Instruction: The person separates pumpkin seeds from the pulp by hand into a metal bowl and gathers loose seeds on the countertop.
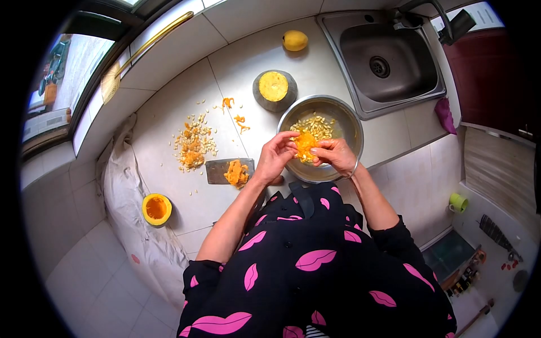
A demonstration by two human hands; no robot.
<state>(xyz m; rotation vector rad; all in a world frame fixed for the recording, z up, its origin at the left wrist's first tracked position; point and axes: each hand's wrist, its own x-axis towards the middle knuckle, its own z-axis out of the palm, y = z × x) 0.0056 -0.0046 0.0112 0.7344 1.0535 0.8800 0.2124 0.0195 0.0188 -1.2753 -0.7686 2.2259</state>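
My left hand (276,156) and my right hand (336,156) are both closed on a clump of orange pumpkin pulp (306,145), held between them over a metal bowl (353,125). Pale pumpkin seeds (315,125) lie in the bowl below my fingers. Left of the bowl, a cleaver (216,172) rests flat on the counter with more pulp (236,173) on its blade. Beyond it spreads a heap of loose seeds and pulp (193,147). Behind the bowl stands a cut pumpkin piece (274,87), its yellow flesh facing up.
A hollowed pumpkin half (156,209) sits at the counter's left edge beside a white cloth (129,197). At the back lies a yellow fruit (295,40). The sink (360,62) with its dark faucet (451,25) is at the right, near a purple cloth (445,116).
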